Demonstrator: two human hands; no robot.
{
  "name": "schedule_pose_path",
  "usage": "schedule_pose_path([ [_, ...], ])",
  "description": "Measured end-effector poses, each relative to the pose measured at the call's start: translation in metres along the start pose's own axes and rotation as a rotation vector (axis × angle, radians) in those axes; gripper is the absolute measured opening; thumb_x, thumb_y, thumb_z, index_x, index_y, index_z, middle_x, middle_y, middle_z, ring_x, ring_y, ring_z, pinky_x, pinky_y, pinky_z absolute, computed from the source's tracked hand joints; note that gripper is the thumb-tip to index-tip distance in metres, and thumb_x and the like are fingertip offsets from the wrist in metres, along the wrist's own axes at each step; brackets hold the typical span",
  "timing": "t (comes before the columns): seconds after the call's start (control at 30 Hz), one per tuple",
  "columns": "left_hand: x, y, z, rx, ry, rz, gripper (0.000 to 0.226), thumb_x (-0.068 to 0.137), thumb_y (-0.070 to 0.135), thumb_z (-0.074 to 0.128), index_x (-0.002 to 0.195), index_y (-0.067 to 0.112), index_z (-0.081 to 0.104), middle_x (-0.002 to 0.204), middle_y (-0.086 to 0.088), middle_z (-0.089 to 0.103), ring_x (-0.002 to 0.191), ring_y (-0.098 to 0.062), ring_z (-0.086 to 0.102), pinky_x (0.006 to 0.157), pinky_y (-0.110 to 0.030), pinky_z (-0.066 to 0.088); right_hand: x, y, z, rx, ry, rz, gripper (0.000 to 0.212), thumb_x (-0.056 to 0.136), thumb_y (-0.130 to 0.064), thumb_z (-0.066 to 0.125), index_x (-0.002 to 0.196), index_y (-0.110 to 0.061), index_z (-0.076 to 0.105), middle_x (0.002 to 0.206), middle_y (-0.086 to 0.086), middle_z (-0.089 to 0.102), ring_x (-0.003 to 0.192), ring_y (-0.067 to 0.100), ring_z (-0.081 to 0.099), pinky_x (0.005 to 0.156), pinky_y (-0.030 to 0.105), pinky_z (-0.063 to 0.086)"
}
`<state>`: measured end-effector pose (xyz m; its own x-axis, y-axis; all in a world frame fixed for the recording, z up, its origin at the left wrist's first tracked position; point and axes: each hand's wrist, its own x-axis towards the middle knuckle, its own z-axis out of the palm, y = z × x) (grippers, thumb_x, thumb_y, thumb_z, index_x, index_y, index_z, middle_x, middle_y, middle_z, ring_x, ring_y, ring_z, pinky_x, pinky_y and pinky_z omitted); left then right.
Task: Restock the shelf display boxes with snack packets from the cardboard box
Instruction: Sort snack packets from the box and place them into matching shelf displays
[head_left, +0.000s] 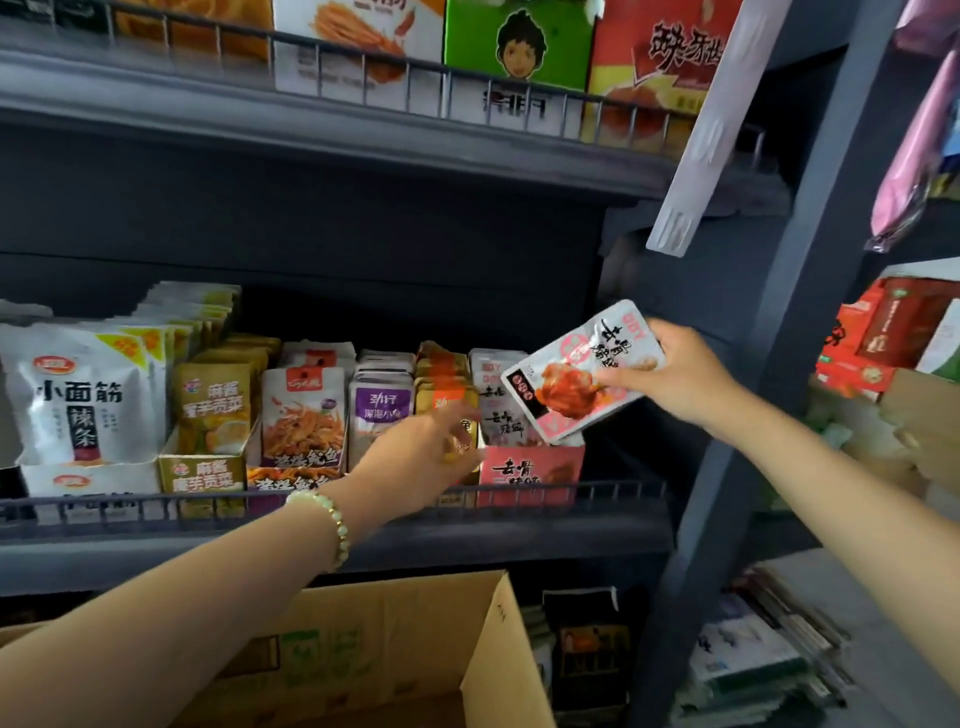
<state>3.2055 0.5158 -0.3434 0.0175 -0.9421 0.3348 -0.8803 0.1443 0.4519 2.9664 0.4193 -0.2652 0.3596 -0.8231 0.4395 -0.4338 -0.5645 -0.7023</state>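
The right hand (685, 379) is pinching a glossy pink-and-white snack packet (576, 374) in its grip, tilted just above the pink cardboard display box (530, 467) on the dark shelf (311, 551), and should be standing it upright behind that row, while the left hand (431, 447), blurred, is reaching alongside with a grip I cannot tell.

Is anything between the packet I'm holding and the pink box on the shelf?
Nothing visible. The packet in your right hand hangs just above the pink display box; your left hand is at its left front corner.

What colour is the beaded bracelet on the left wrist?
Pale, creamy green beads; the bracelet shows best in the head view, the only one available.
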Motion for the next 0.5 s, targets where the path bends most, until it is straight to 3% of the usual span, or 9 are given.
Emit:
schedule_pose_path([
  [0.13, 0.024, -0.001, 0.019, 0.315, -0.067, 0.036, 0.047, 0.097, 0.044, 0.049, 0.141, 0.032, 0.038, 0.130, 0.000, 0.057, 0.108, -0.019, 0.061, 0.090, -0.037, 0.052, 0.045, 0.006, 0.008, -0.234, -0.134, -0.096, 0.032, 0.074, -0.010, 0.081, 0.098, -0.016, 0.061, 0.088, -0.005, 0.068, 0.074, 0.004, 0.065, 0.069, 0.020, 0.052],
  [0.2, 0.032, -0.003, 0.027, 0.307, -0.092, 0.041, 0.040, 0.098, 0.041, 0.049, 0.136, 0.035, 0.044, 0.125, 0.003, 0.062, 0.105, -0.018, 0.063, 0.088, -0.035, 0.053, 0.067, 0.005, 0.018, -0.373, -0.276, -0.107, 0.031, 0.075, -0.010, 0.081, 0.099, -0.012, 0.062, 0.091, 0.000, 0.068, 0.082, 0.016, 0.066, 0.074, 0.029, 0.052],
  [0.37, 0.048, -0.009, 0.036, 0.228, -0.077, 0.033, 0.028, 0.098, 0.037, 0.049, 0.123, 0.028, 0.059, 0.114, 0.007, 0.066, 0.098, -0.011, 0.062, 0.083, -0.027, 0.052, 0.104, 0.005, 0.060, -0.744, -0.731, -0.080, 0.036, 0.074, -0.023, 0.082, 0.101, -0.010, 0.062, 0.097, 0.002, 0.065, 0.084, 0.015, 0.060, 0.069, 0.024, 0.048],
  [0.43, 0.051, -0.012, 0.039, 0.214, -0.059, 0.030, 0.027, 0.098, 0.039, 0.049, 0.119, 0.027, 0.061, 0.110, 0.007, 0.066, 0.095, -0.011, 0.061, 0.080, -0.025, 0.050, 0.108, 0.015, 0.079, -0.775, -0.787, -0.060, 0.038, 0.075, -0.027, 0.081, 0.104, -0.015, 0.059, 0.098, -0.004, 0.060, 0.087, 0.013, 0.058, 0.072, 0.023, 0.047],
  [0.5, 0.053, -0.014, 0.041, 0.207, -0.056, 0.020, 0.027, 0.097, 0.040, 0.049, 0.118, 0.027, 0.061, 0.107, 0.008, 0.065, 0.092, -0.010, 0.059, 0.080, -0.026, 0.049, 0.108, 0.027, 0.090, -0.775, -0.753, -0.096, 0.049, 0.075, -0.032, 0.081, 0.115, -0.017, 0.057, 0.112, -0.001, 0.052, 0.105, 0.016, 0.050, 0.088, 0.027, 0.044],
])
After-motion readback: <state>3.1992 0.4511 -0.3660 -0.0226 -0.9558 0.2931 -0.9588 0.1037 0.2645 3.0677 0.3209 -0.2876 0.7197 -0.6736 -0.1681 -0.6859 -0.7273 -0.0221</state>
